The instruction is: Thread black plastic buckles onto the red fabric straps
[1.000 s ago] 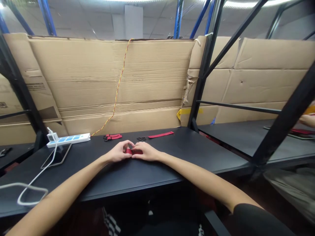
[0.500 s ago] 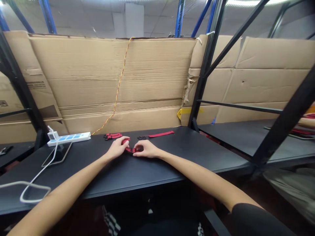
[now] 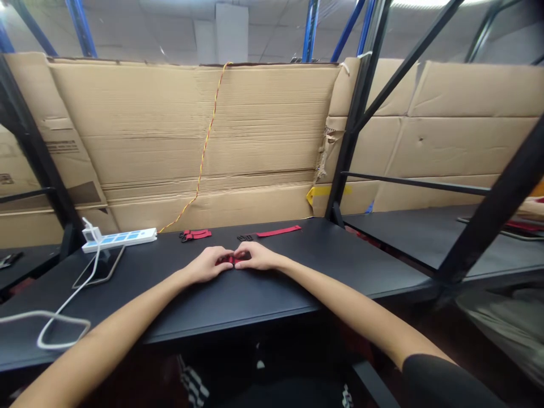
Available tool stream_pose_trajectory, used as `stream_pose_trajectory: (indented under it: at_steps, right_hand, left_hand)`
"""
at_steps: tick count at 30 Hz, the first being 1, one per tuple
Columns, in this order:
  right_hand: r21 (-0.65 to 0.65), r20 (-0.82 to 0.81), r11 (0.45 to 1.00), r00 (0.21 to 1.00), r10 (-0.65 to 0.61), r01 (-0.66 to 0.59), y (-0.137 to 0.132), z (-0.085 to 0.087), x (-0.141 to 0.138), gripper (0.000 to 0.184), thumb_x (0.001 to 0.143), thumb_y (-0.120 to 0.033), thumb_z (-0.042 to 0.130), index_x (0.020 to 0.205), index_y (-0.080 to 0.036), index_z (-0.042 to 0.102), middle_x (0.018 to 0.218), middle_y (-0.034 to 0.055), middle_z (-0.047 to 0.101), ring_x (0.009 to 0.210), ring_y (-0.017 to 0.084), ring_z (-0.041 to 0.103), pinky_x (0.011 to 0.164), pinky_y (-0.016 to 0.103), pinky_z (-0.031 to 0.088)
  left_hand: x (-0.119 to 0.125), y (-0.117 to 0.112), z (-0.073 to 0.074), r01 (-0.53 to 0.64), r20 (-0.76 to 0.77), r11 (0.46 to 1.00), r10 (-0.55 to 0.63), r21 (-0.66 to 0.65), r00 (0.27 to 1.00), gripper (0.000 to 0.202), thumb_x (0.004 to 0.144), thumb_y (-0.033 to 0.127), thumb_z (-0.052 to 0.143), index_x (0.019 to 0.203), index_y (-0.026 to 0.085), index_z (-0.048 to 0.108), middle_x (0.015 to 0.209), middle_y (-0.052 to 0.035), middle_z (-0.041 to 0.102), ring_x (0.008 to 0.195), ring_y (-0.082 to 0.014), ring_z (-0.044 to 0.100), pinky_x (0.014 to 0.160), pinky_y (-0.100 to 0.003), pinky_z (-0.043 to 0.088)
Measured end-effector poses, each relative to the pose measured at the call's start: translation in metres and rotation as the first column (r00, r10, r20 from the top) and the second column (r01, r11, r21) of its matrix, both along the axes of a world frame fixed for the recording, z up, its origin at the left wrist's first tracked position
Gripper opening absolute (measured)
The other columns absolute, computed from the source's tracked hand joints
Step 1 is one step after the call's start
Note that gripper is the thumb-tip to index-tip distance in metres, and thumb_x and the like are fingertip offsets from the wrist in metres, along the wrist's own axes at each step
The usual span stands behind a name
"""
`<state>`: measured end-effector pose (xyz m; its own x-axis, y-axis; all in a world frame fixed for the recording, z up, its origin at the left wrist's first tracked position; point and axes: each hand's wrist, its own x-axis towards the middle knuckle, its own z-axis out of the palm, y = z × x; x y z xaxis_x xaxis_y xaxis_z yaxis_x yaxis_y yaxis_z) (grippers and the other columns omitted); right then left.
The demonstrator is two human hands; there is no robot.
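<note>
Two bare hands meet at the middle of a black table (image 3: 306,272). The left hand (image 3: 207,264) and the right hand (image 3: 257,258) have their fingers curled in and pinched together on a short red strap (image 3: 225,260). The strap lies on the tabletop between the fingertips, and only a sliver of red shows between the knuckles.

Behind the hands, nearer the back edge, lie a folded strap (image 3: 194,234) with a dark clip and a long strap (image 3: 278,231) laid flat with black buckles (image 3: 244,238) at its left end. Both are well apart from the hands. To the left sits a white power strip (image 3: 119,239). Beside it a phone (image 3: 98,266) lies flat on the table, and a white cable (image 3: 63,320) runs from the plug in the strip and loops toward the near edge.

A cardboard wall (image 3: 263,136) closes off the back of the table, and a twisted yellow-and-red wire (image 3: 208,141) hangs down it to the tabletop. A black post (image 3: 352,136) with slanting braces stands at the right rear corner and divides this table from the neighbouring table (image 3: 416,238).

Most of the red strap is hidden under the fingers, so its shape and any fitting on it cannot be made out. At the far right edge, part of another person's hand (image 3: 531,207) is cut off by the frame and by a dark brace. What lies beneath it is too blurred to tell. The space under the table is dark.
</note>
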<state>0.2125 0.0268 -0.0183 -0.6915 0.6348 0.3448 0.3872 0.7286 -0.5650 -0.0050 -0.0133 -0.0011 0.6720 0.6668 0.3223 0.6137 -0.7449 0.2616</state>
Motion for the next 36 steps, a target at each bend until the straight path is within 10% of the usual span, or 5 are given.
stream_pose_trajectory:
  at_steps: [14, 24, 30, 33, 36]
  right_hand:
    - [-0.243, 0.015, 0.97, 1.0, -0.021, 0.024, 0.004, 0.009, 0.005, 0.012, 0.073, -0.022, 0.06, 0.079, -0.013, 0.066, 0.068, 0.0018, 0.065, 0.061, 0.012, 0.056, 0.058, 0.023, 0.043]
    - [-0.427, 0.153, 0.897, 0.987, -0.05, 0.111, 0.041, 0.03, 0.089, 0.006, 0.06, -0.018, 0.061, 0.063, -0.014, 0.064, 0.059, -0.0009, 0.061, 0.057, 0.012, 0.055, 0.061, 0.026, 0.046]
    - [-0.016, 0.405, 0.853, 0.783, -0.472, 0.522, 0.049, 0.033, 0.112, 0.011, 0.062, -0.021, 0.069, 0.071, -0.015, 0.069, 0.071, 0.0052, 0.068, 0.066, 0.018, 0.06, 0.06, 0.025, 0.041]
    - [0.245, 0.281, 0.806, 0.757, -0.59, 0.538, 0.041, 0.027, 0.083, 0.017, 0.071, -0.032, 0.068, 0.079, -0.017, 0.069, 0.084, 0.0077, 0.07, 0.075, 0.02, 0.061, 0.062, 0.026, 0.04]
    - [0.222, 0.262, 0.876, 0.839, -0.476, 0.428, 0.034, 0.015, 0.051, 0.026, 0.082, -0.044, 0.058, 0.081, -0.019, 0.065, 0.08, 0.0054, 0.069, 0.07, 0.018, 0.06, 0.061, 0.025, 0.039]
  left_hand:
    - [0.006, -0.003, 0.005, -0.041, -0.06, 0.999, 0.043, 0.021, 0.997, 0.027, 0.086, 0.037, 0.054, 0.099, 0.018, 0.069, 0.09, -0.0065, 0.062, 0.077, -0.0176, 0.058, 0.073, -0.027, 0.043]
    - [-0.011, 0.016, 0.0, -0.165, -0.071, 0.985, 0.169, 0.059, 0.983, 0.029, 0.083, 0.034, 0.055, 0.101, 0.017, 0.07, 0.094, -0.0099, 0.064, 0.085, -0.0217, 0.06, 0.078, -0.031, 0.046]
    - [-0.009, 0.025, -0.01, -0.31, 0.074, 0.95, 0.307, 0.04, 0.949, 0.038, 0.08, 0.041, 0.061, 0.107, 0.015, 0.067, 0.083, -0.0066, 0.068, 0.073, -0.0197, 0.061, 0.072, -0.03, 0.048]
    - [0.002, 0.028, -0.015, -0.268, 0.103, 0.962, 0.263, 0.047, 0.959, 0.034, 0.083, 0.041, 0.06, 0.103, 0.015, 0.069, 0.089, -0.0078, 0.069, 0.075, -0.0194, 0.062, 0.075, -0.03, 0.048]
    - [0.011, 0.033, -0.018, -0.17, 0.087, 0.982, 0.163, 0.082, 0.983, 0.03, 0.087, 0.039, 0.054, 0.097, 0.015, 0.071, 0.097, -0.0096, 0.068, 0.086, -0.0202, 0.062, 0.083, -0.031, 0.047]
